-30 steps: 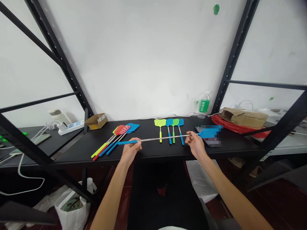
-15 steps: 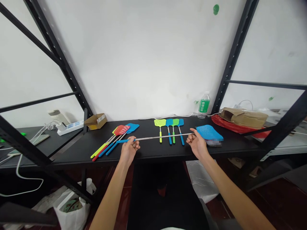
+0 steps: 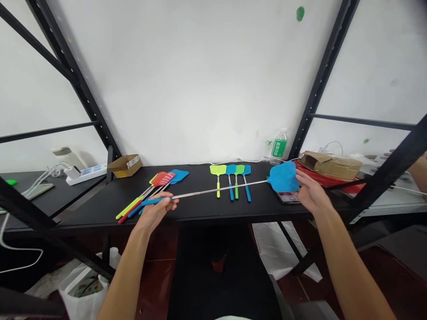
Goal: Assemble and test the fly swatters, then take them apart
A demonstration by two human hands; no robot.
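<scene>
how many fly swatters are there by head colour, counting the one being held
blue: 4 – the extended swatter held by the left hand and right hand, one in the left pile, two in the short row
yellow: 2
green: 1
red: 1
total: 8; overlap in the pile could hide another
</scene>
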